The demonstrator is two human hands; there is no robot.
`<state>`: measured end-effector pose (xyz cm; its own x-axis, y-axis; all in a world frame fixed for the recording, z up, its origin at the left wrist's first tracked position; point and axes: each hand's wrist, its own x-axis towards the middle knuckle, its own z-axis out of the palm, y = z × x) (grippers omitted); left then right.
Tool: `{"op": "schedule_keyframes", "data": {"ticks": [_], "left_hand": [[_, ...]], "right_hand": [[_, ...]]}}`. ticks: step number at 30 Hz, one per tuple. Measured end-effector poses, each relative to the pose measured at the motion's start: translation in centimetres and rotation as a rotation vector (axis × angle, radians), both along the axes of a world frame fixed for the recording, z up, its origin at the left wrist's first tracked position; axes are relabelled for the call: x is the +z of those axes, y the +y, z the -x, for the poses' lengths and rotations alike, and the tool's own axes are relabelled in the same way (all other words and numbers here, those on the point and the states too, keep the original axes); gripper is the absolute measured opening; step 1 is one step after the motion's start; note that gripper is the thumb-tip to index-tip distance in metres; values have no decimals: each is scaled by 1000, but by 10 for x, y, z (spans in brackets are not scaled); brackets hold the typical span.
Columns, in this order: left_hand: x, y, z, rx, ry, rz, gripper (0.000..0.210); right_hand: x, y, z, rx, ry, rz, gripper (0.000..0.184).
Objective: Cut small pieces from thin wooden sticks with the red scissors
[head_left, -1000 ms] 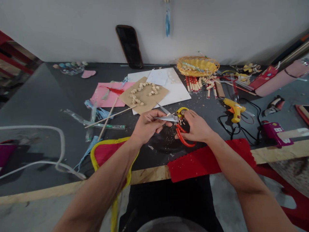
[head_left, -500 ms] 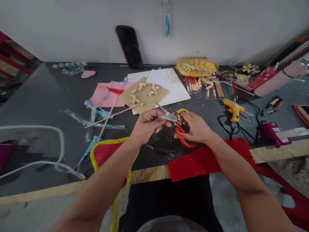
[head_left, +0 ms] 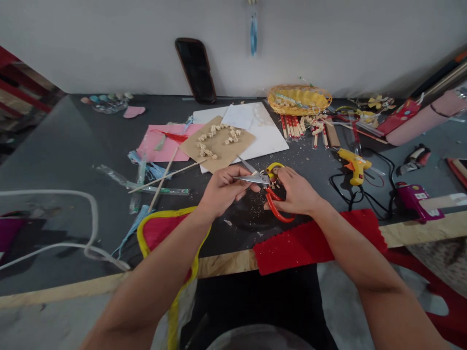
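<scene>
My right hand (head_left: 297,192) grips scissors (head_left: 279,209) by their red and yellow handles, with the blades parted and pointing left. Close by, my left hand (head_left: 228,187) is pinched at the blades; a small pale piece shows between its fingertips, too small to name. One blade crosses over the left fingers and the other points up towards the brown cardboard (head_left: 224,143). Small pale pieces (head_left: 207,150) lie in a curved line on that cardboard. Fine pale crumbs are scattered on the dark table under the scissors.
A phone (head_left: 196,70) leans on the wall. A yellow basket (head_left: 299,99) stands above several red-and-wood sticks (head_left: 290,125). To the right are a yellow glue gun (head_left: 352,165) and a pink bottle (head_left: 425,119). Red cloth (head_left: 292,250) hangs over the front edge. Thin sticks (head_left: 166,176) lie left.
The hands and scissors stay almost in the same place. The scissor blades look slightly shifted, and the view has moved a little.
</scene>
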<state>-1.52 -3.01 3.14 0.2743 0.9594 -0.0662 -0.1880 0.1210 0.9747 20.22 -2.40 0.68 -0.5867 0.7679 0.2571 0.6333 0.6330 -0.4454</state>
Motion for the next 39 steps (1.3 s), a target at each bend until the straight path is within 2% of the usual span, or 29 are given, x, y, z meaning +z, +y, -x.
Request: {"op": "schedule_keyframes", "data": {"ticks": [7, 13, 18, 23, 29, 39], "left_hand": [[-1, 1, 1, -20, -35, 42, 20], [-1, 1, 1, -14, -74, 50, 27], [-1, 1, -1, 42, -25, -12, 29], [0, -1, -6, 122, 26, -85, 22], [4, -2, -5, 82, 40, 1, 20], [1, 0, -2, 57, -30, 64, 25]], "right_hand": [[-1, 1, 0, 25, 8, -8, 53], [6, -2, 1, -1, -15, -8, 49], [10, -4, 2, -35, -17, 17, 49], [6, -1, 1, -58, 2, 46, 51], [2, 0, -1, -13, 16, 35, 58], [2, 0, 1, 2, 6, 5, 53]]}}
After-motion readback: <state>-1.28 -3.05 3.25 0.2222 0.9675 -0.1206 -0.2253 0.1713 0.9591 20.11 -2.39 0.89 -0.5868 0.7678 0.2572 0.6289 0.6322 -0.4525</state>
